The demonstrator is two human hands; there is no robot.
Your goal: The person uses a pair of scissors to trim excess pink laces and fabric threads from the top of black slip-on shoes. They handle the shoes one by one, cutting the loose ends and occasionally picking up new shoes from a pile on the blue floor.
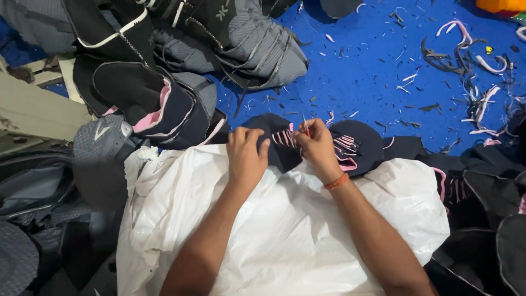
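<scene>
On white sheet (285,235), hands (247,159) hold shoe upper (285,143)

Under both hands a white plastic sheet (285,230) is lying crinkled, faintly glossy; the dark shoe upper (323,145) between them is looking matt cloth, pink-stitched; beyond, blue floor (361,71) is appearing rough, felt-like.

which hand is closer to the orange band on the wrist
Right. The orange wristband sits on the right hand's own wrist, just below it. The left hand grips the dark shoe upper, apart from the band.
</scene>
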